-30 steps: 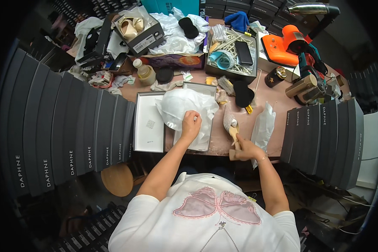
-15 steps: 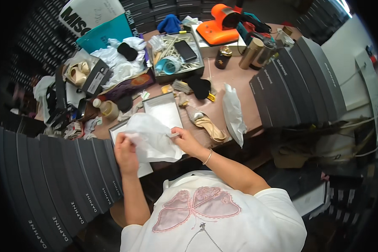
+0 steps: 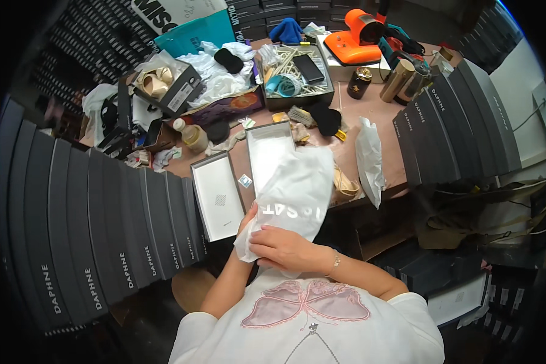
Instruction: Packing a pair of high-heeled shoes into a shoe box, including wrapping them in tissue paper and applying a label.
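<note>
A thin white shoe bag [image 3: 297, 182] with pale lettering is stretched up and away from my chest, above the near edge of the table. My left hand [image 3: 249, 219] holds it at the near left side, most of its fingers hidden by the fabric. My right hand [image 3: 285, 247] grips its near end, fingers curled over the cloth. Just right of the bag lies a beige sandal [image 3: 344, 184], partly covered by it. Behind and left of the bag are an open white-lined shoe box [image 3: 266, 142] and a separate box part, also white inside [image 3: 219, 200].
Stacked dark shoe boxes stand left [image 3: 103, 224] and right [image 3: 467, 121]. A white wrapped bundle [image 3: 370, 161] lies right of the sandal. Farther back are a box of sticks with a phone [image 3: 309, 70], an orange machine [image 3: 358, 42], a black can [image 3: 360, 83] and a glue bottle [image 3: 191, 134].
The bag has swung right and turned, now partly over the sandal. Both hands have come nearer my chest and closer together. The view has shifted, so the table things appear farther right.
</note>
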A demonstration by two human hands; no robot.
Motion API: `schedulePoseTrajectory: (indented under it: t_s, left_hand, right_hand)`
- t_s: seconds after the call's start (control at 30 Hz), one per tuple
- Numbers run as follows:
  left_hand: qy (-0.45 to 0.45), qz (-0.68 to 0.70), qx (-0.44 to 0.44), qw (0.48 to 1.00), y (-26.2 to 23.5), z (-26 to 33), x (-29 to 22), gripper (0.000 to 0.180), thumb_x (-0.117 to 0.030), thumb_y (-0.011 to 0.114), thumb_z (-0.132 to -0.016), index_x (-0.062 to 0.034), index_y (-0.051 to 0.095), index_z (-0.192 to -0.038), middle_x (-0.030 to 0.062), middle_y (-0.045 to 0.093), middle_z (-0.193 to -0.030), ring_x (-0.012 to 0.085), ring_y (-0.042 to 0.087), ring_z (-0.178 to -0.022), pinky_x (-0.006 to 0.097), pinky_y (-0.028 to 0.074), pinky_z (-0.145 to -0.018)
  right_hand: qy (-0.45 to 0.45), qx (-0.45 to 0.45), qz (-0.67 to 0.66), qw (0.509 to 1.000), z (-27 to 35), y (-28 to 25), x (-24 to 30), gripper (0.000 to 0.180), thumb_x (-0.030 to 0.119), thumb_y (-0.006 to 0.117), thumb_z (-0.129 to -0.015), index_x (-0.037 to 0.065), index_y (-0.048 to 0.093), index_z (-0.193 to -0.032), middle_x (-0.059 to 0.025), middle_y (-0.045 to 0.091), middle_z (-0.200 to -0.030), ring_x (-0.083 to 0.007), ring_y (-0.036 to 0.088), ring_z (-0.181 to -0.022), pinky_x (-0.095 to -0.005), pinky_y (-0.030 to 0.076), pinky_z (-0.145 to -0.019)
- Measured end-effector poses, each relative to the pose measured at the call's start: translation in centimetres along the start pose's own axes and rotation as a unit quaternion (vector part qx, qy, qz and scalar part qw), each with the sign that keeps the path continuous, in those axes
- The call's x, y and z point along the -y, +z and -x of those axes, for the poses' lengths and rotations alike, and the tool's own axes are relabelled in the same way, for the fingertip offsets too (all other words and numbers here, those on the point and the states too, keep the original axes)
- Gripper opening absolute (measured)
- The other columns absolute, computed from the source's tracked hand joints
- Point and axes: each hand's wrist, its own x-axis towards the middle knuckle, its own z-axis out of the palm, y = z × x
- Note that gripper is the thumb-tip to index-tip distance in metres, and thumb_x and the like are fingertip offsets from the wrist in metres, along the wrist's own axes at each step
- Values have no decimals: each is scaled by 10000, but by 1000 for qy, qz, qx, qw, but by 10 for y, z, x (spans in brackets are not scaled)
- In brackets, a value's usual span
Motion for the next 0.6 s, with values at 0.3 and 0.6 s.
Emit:
schedulePoseTrajectory:
  t_s: [0.3, 0.6]
  left_hand:
    - [8, -387, -113, 915, -10, -4, 88, 383, -257, 496, -978, -16, 549, -1270, 99, 649, -1127, 184, 617, -1046, 349, 501, -915]
    - [107, -420, -273, 859, -12, -26, 140, 177, -204, 590, -947, -36, 627, -988, 47, 642, -873, 121, 633, -753, 238, 512, -689]
  right_hand:
    - [411, -357, -559, 626, 151, -20, -18, 447, 157, 657, -899, -5, 487, -1280, -118, 531, -1286, -195, 532, -1130, -342, 431, -966]
    - [566, -620, -421, 343, 424, 33, -151, 414, 289, 638, -903, 7, 570, -1198, -117, 642, -1084, -268, 641, -949, -443, 534, -815]
